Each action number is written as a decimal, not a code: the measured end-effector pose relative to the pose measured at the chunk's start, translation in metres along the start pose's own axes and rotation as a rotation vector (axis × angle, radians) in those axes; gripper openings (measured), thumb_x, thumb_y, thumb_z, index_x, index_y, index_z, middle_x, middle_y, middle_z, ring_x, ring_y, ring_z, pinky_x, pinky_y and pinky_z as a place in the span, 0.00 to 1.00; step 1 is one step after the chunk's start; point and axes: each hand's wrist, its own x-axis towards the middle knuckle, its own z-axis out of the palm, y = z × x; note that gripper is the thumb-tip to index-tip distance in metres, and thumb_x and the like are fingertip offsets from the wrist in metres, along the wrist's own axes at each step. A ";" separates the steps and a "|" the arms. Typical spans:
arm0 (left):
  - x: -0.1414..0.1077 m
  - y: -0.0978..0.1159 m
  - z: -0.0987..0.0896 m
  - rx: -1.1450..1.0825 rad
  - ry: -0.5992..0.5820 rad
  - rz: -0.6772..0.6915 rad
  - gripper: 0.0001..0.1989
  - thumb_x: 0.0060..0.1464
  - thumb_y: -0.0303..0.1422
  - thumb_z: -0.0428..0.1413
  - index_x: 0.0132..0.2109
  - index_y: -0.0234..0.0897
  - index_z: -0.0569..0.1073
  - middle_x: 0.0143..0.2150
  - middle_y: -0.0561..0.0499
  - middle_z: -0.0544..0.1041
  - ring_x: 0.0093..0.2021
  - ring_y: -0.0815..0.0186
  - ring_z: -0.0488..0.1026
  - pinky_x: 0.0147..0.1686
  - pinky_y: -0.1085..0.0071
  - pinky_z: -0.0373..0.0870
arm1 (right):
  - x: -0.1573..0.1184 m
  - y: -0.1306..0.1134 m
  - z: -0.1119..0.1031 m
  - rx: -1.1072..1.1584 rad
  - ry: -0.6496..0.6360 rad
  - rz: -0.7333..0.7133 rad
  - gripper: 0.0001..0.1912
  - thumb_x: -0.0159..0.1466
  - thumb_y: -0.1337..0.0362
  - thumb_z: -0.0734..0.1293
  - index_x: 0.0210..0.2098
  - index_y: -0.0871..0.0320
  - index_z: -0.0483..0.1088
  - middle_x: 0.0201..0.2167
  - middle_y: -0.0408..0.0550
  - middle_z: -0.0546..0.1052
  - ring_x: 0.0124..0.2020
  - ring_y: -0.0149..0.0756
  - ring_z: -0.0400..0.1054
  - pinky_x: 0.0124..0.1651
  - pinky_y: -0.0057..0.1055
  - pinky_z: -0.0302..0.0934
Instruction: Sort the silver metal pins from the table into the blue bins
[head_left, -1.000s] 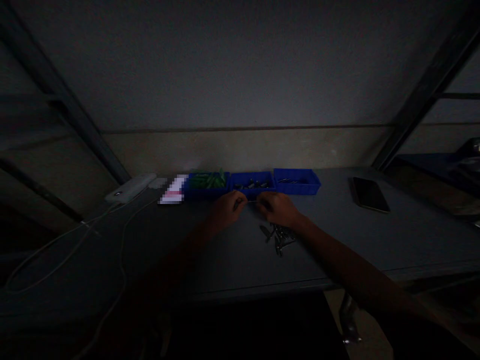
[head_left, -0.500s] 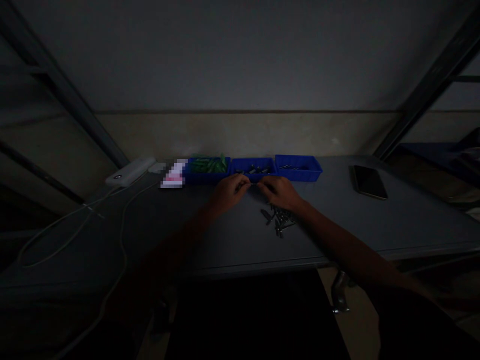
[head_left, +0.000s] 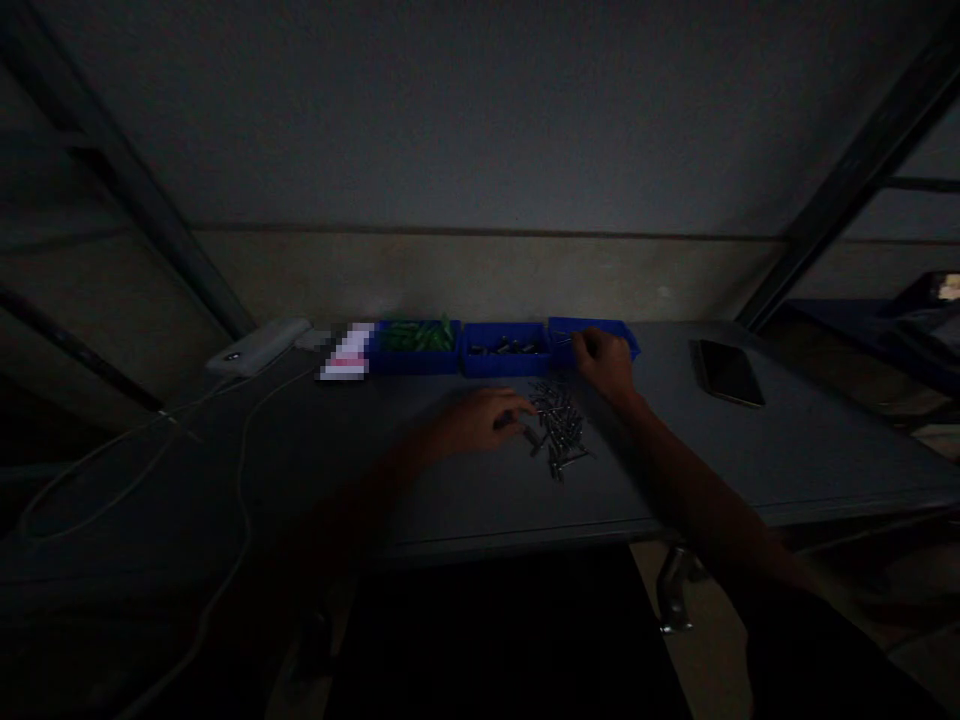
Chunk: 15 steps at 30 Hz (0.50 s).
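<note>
My left hand (head_left: 487, 420) is low over the grey table, fingers curved and apart, with nothing visible in them. Its fingertips reach the left edge of a loose pile of small metal parts (head_left: 562, 428), some thin like pins, others short and thicker. My right hand (head_left: 609, 362) is at the front of the right blue bin (head_left: 628, 340), thumb and fingers pinched together. Thin metal rods (head_left: 561, 339) show beside its fingertips; whether one is in the pinch I cannot tell. Short metal pieces (head_left: 510, 347) lie in the middle blue bin (head_left: 506, 368).
Green pieces (head_left: 416, 335) fill the left blue bin (head_left: 412, 365). A white box-shaped device (head_left: 259, 346) with a cable (head_left: 244, 450) stands at the left, near a blurred-out item (head_left: 346, 352). A dark phone (head_left: 727, 373) lies on the right of the table (head_left: 660, 440).
My hands, which met over a thin piece in front of the middle bin, have parted. The left came down toward the pile and opened; the right moved to the right bin.
</note>
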 end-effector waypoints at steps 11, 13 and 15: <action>0.006 -0.004 0.004 0.064 0.091 -0.054 0.08 0.57 0.32 0.50 0.39 0.38 0.73 0.38 0.51 0.73 0.41 0.67 0.70 0.43 0.72 0.65 | -0.001 -0.002 -0.003 -0.016 -0.064 0.063 0.19 0.63 0.52 0.56 0.38 0.58 0.71 0.28 0.49 0.76 0.28 0.35 0.68 0.31 0.28 0.54; 0.007 -0.009 0.002 0.048 0.178 -0.117 0.09 0.57 0.31 0.49 0.39 0.37 0.73 0.38 0.50 0.74 0.40 0.66 0.71 0.42 0.71 0.66 | -0.010 -0.020 -0.004 0.106 -0.169 -0.143 0.18 0.63 0.53 0.57 0.37 0.59 0.70 0.26 0.47 0.75 0.27 0.33 0.67 0.31 0.26 0.54; 0.007 -0.015 0.000 0.020 0.247 -0.171 0.10 0.57 0.31 0.48 0.37 0.35 0.73 0.36 0.49 0.74 0.39 0.66 0.71 0.41 0.71 0.66 | -0.018 -0.035 -0.003 0.200 -0.271 -0.332 0.15 0.62 0.55 0.59 0.39 0.59 0.69 0.28 0.46 0.75 0.27 0.31 0.67 0.31 0.25 0.55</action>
